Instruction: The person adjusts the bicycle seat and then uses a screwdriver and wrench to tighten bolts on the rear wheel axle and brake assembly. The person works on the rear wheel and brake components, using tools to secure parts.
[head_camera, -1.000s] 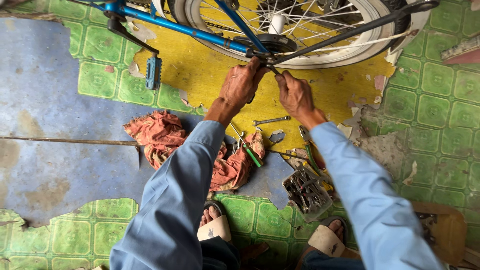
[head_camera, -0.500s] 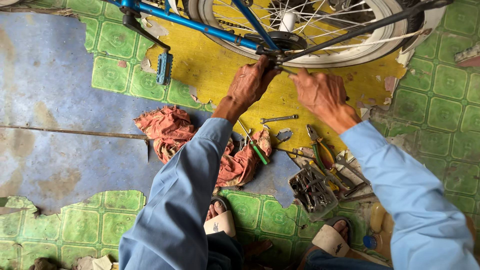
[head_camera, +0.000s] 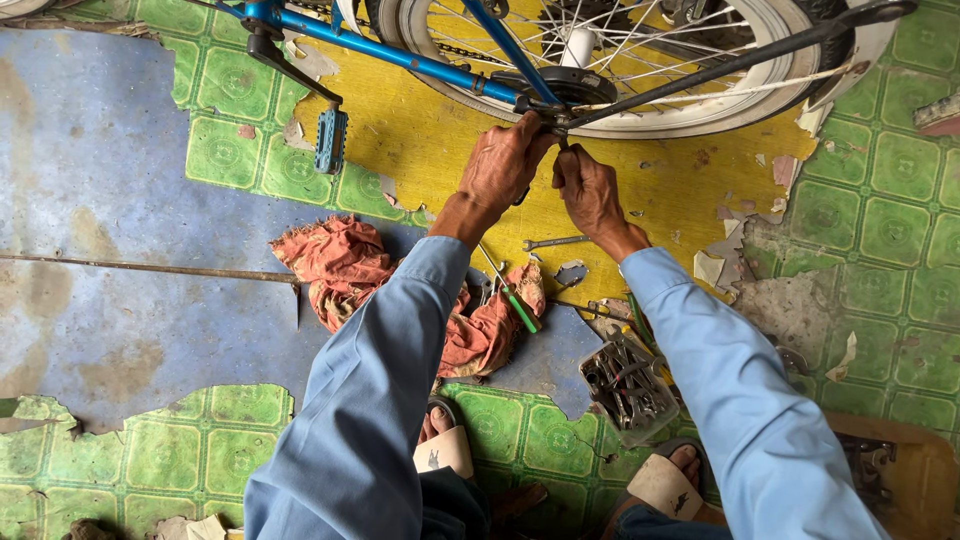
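Left hand (head_camera: 503, 165) and right hand (head_camera: 588, 188): both curled tight at the rear axle (head_camera: 556, 120) of a blue bicycle (head_camera: 400, 55) at the far edge; whatever they pinch is hidden under the fingers. Wheel (head_camera: 640, 60) and frame cut off at top. Near: spanner (head_camera: 555, 242), red rag (head_camera: 340, 265), tray of tools (head_camera: 625, 385), contents indistinct.

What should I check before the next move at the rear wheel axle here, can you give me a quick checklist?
1. Left hand on the axle end of the rear wheel: ok.
2. Right hand closed beside it at the axle: ok.
3. Tool seated on the nut: cannot tell, fingers hide it.
4. Spare wrench within reach on the floor: ok.
5. Green-handled screwdriver lies on the red rag, clear of the hands: ok.
6. Tray of tools close by the right foot, could be kicked: not ok.
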